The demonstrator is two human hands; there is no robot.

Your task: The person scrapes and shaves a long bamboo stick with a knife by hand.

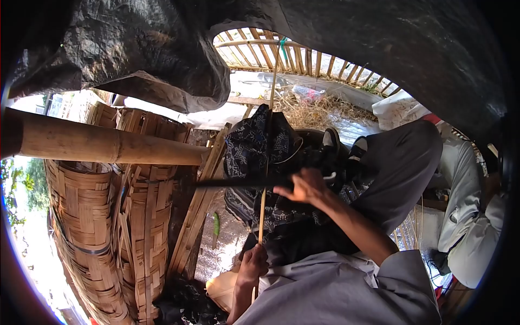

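Observation:
My left hand (pixel 254 262), closed near my lap, grips the lower part of a thin bamboo strip (pixel 262 214). The strip runs up and away from me, over a dark patterned cloth (pixel 244 142) on my leg. My right hand (pixel 306 187) is wrapped round the handle of a long, dark-bladed knife (pixel 238 183). Its blade points left and lies across the strip, smeared by motion. Whether the edge touches the strip, I cannot tell. The handle is mostly hidden in my fingers.
Tall woven bamboo baskets (pixel 81 216) stand at the left beneath a thick bamboo pole (pixel 108 142). Black plastic sheeting (pixel 379 43) hangs overhead. A slatted bamboo fence (pixel 303 58) and dry straw (pixel 314 111) lie ahead. Another person's light trousers (pixel 460 189) show at the right.

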